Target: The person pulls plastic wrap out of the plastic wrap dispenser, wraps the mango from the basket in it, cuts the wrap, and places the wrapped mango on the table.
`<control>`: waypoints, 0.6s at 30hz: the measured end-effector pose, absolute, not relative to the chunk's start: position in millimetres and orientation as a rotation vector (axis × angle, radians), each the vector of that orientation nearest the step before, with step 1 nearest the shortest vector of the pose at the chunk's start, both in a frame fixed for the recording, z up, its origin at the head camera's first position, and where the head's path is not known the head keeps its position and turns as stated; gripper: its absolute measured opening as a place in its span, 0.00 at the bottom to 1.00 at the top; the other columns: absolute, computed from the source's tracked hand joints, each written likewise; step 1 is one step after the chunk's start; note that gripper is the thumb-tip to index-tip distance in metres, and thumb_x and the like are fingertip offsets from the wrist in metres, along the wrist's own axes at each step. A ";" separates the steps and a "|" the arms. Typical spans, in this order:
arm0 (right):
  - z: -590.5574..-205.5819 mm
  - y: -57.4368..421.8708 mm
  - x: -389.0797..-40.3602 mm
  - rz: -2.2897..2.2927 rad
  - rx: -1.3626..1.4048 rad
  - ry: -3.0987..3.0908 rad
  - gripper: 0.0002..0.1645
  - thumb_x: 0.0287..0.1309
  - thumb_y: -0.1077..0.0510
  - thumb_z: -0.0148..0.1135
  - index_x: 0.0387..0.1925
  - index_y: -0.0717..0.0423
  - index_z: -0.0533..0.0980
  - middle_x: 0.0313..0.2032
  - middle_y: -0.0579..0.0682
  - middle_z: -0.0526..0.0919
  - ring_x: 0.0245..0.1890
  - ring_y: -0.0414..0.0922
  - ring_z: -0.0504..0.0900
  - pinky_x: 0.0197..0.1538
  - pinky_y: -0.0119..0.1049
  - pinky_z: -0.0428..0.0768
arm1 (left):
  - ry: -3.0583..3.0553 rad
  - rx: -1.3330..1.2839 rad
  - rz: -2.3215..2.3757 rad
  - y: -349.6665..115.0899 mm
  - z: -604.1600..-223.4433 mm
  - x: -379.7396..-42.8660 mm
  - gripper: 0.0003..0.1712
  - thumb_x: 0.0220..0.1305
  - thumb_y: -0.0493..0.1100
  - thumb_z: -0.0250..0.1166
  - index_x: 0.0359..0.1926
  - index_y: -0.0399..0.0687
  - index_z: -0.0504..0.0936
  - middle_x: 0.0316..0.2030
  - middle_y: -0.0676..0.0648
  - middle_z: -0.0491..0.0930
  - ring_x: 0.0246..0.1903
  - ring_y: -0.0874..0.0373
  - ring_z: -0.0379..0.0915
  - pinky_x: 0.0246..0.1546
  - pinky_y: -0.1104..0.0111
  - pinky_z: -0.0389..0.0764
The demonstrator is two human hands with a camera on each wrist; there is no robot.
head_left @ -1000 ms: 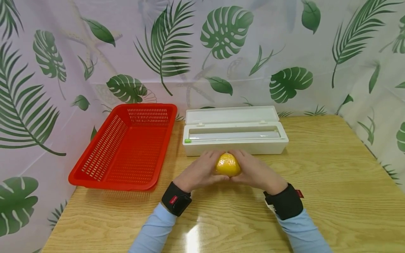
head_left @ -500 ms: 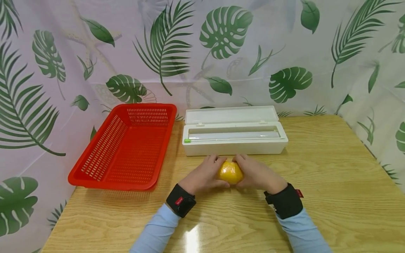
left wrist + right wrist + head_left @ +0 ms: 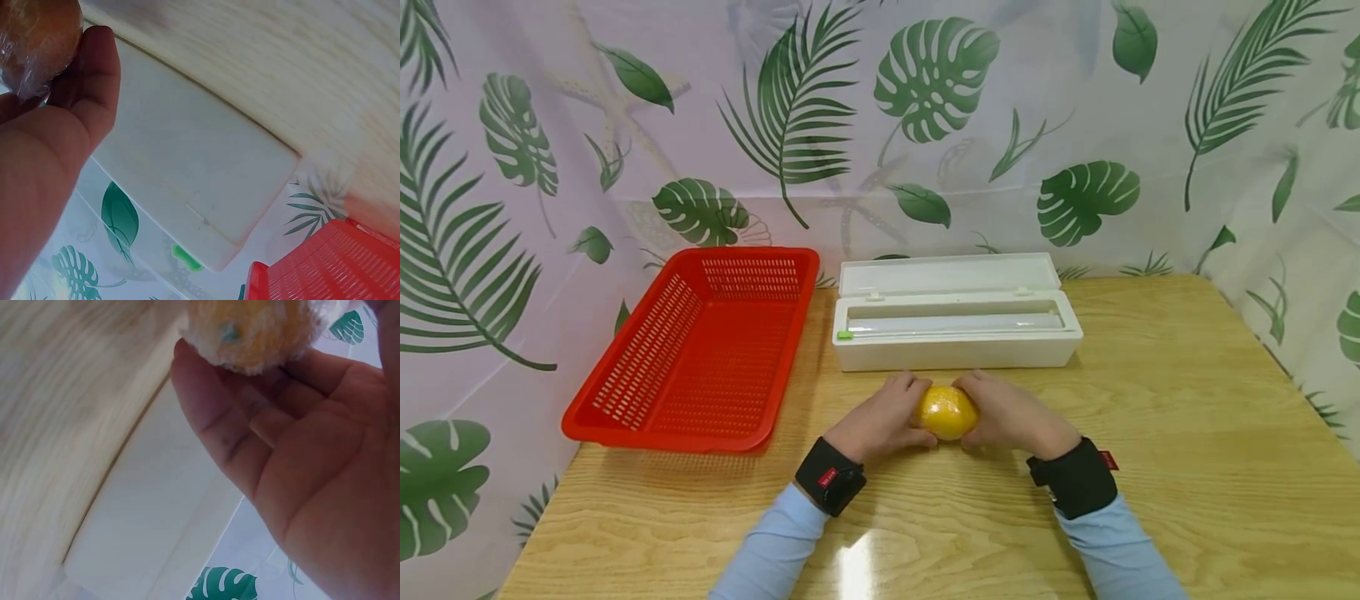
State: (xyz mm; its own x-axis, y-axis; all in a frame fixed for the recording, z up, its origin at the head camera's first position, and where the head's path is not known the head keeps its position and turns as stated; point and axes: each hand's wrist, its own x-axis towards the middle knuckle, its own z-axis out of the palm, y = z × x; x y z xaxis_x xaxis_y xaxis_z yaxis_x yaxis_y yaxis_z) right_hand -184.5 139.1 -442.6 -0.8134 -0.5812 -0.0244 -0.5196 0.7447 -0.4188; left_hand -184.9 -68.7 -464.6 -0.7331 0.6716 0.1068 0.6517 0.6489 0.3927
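An orange (image 3: 948, 412), covered in crinkled cling film (image 3: 306, 325), is between both hands in front of the white box. My left hand (image 3: 886, 418) grips its left side, thumb toward me and fingers on the far side. From the other side my right hand (image 3: 1009, 417) holds it the same way, fingers curved against the fruit. The right wrist view shows the green stem mark (image 3: 230, 331) through the film. In the left wrist view only part of the wrapped orange (image 3: 37, 37) shows, at the top left corner.
Behind the hands stands a white cling film dispenser (image 3: 958, 356), its lid (image 3: 951, 275) raised, with a film roll (image 3: 955, 322) inside and a green slider (image 3: 845, 335) at its left. A red plastic basket (image 3: 662, 440) sits on the wooden table (image 3: 1187, 467) at left. Leaf-printed cloth (image 3: 850, 108) hangs behind.
Both hands and the orange have come slightly nearer me and a little right. The fingers have spread apart at the top, and more of the orange shows. Dispenser and basket stay put.
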 end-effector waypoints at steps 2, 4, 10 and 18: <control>-443.5 139.0 -184.8 -0.608 -0.872 2.785 0.39 0.29 0.55 0.76 0.48 0.63 0.71 0.42 0.55 0.77 0.39 0.48 0.74 0.45 0.47 0.76 | 2.803 1.124 0.635 -68.7 -465.4 -184.8 0.41 0.50 0.53 0.69 0.59 0.36 0.64 0.47 0.41 0.68 0.43 0.54 0.64 0.47 0.65 0.75; -444.2 138.7 -184.8 -0.617 -0.860 2.780 0.39 0.29 0.56 0.76 0.48 0.64 0.71 0.43 0.55 0.77 0.39 0.48 0.74 0.46 0.47 0.76 | 2.804 1.119 0.623 -68.6 -466.6 -185.0 0.42 0.51 0.54 0.68 0.59 0.35 0.63 0.47 0.40 0.69 0.44 0.54 0.64 0.47 0.65 0.75; -443.8 138.5 -185.0 -0.605 -0.837 2.780 0.42 0.30 0.56 0.76 0.51 0.66 0.69 0.46 0.58 0.76 0.41 0.50 0.73 0.48 0.49 0.76 | 2.834 1.106 0.549 -66.9 -467.9 -187.1 0.43 0.51 0.56 0.67 0.61 0.35 0.63 0.50 0.40 0.69 0.44 0.55 0.65 0.47 0.65 0.76; -443.1 141.3 -183.9 -0.599 -0.858 2.761 0.50 0.31 0.55 0.76 0.58 0.67 0.63 0.52 0.64 0.72 0.47 0.54 0.72 0.51 0.52 0.74 | 2.861 1.152 0.515 -67.5 -468.5 -187.9 0.44 0.51 0.58 0.67 0.61 0.37 0.62 0.49 0.41 0.69 0.43 0.55 0.65 0.46 0.65 0.76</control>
State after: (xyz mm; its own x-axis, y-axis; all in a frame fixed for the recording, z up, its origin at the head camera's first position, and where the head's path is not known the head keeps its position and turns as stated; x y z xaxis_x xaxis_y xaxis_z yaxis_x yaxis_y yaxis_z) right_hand -183.9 141.3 -443.1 -0.8148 -0.5768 -0.0583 -0.5008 0.7509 -0.4305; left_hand -187.9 -67.5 -468.5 -0.7286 0.6765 0.1075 0.6715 0.6745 0.3068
